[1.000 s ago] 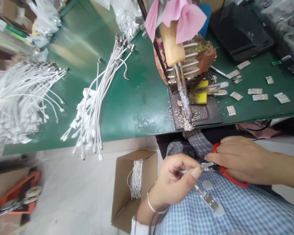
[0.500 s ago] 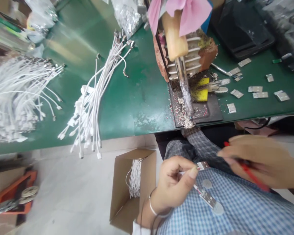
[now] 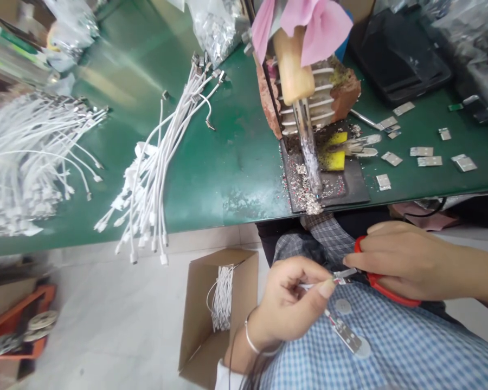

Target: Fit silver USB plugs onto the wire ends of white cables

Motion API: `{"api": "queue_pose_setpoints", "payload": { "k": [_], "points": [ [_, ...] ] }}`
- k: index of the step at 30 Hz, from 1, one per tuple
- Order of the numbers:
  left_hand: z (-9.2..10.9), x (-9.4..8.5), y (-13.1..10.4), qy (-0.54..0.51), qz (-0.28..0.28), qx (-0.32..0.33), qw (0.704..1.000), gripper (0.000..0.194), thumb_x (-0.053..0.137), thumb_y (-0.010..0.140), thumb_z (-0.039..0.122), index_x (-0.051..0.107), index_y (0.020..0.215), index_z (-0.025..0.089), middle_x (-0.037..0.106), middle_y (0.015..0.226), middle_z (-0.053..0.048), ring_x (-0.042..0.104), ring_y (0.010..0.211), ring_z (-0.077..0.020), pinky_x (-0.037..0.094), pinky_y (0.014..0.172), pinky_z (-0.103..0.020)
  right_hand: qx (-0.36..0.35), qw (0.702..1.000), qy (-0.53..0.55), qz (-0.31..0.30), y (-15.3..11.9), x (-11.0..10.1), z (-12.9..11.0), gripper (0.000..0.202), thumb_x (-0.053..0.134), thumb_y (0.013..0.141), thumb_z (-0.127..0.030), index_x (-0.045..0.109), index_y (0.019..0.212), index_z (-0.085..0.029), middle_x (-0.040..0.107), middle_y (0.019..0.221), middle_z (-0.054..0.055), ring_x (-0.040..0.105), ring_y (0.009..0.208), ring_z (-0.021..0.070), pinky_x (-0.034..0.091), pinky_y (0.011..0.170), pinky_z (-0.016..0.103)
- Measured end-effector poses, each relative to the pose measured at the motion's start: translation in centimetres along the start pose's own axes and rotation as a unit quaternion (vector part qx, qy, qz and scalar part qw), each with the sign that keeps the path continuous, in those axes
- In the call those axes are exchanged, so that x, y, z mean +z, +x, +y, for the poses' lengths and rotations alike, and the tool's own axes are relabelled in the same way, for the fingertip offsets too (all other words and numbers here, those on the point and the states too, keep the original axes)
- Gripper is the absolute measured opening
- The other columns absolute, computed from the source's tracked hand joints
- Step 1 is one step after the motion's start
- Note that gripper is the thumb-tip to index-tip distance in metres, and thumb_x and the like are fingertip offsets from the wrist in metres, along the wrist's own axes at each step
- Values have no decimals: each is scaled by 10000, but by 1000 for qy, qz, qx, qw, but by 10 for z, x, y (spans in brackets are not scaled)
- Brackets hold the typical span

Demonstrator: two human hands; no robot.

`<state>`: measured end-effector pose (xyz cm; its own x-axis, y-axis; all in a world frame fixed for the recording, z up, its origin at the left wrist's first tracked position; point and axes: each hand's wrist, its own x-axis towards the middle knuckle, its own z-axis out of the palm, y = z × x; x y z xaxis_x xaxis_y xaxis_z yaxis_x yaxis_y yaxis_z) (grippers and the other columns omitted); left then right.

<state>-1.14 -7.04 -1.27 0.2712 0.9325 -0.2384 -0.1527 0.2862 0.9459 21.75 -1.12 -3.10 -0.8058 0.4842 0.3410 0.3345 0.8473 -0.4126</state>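
Between the thumb and forefinger of my left hand (image 3: 295, 303), a white cable is pinched near its end, where thin red and white wires show. A flat silver connector (image 3: 347, 335) hangs on wires below that thumb, over the checked apron. My right hand (image 3: 406, 260) is closed round red-handled scissors (image 3: 394, 292). Their short blades lie at the wire end beside my left thumb tip; whether they touch the wires I cannot tell.
A soldering iron (image 3: 307, 141) with a wooden handle slants over a dross-covered dark plate (image 3: 355, 184) at the table edge. Loose silver connectors (image 3: 430, 161) lie to its right. Bundles of white cables (image 3: 162, 162) lie leftward. A cardboard box (image 3: 244, 287) with cables stands below.
My right hand has brought the scissors left, so their blades now meet the wire end at my left fingertips. My left hand has shifted slightly right, still pinching the cable.
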Motion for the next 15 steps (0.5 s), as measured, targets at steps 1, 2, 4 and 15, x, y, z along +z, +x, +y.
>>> {"api": "queue_pose_setpoints", "payload": {
  "k": [1, 2, 4, 15],
  "points": [
    [0, 0, 0, 2, -4, 4, 1000, 195, 688, 876, 303, 642, 758, 155, 552, 555, 26, 441, 468, -56, 335, 452, -172, -2, 1000, 0, -1, 0, 0, 0, 262, 322, 947, -93, 542, 1031, -206, 602, 626, -35, 520, 519, 150, 427, 601, 290],
    [-1, 0, 1, 5, -7, 7, 1000, 185, 681, 882, 295, 645, 766, 156, 550, 562, 26, 439, 472, -55, 332, 452, -171, -5, 1000, 1, -1, 1, 0, 1, 264, 318, 949, -93, 543, 1031, -205, 595, 623, -36, 517, 520, 149, 426, 603, 288],
    [-1, -1, 1, 15, -10, 11, 1000, 174, 670, 890, 284, 647, 773, 156, 541, 568, 28, 434, 474, -53, 325, 450, -171, -9, 1000, 4, -6, 2, 0, 1, 266, 320, 946, -90, 547, 1029, -202, 586, 620, -36, 506, 517, 146, 419, 600, 284],
    [-4, -5, 4, 32, -44, 36, 998, 133, 658, 891, 255, 665, 795, 164, 576, 564, 21, 446, 455, -57, 324, 434, -170, 10, 999, 49, -2, -5, 10, -2, 272, 357, 938, -102, 605, 1007, -190, 598, 612, -26, 479, 518, 150, 352, 561, 293]
  ]
}}
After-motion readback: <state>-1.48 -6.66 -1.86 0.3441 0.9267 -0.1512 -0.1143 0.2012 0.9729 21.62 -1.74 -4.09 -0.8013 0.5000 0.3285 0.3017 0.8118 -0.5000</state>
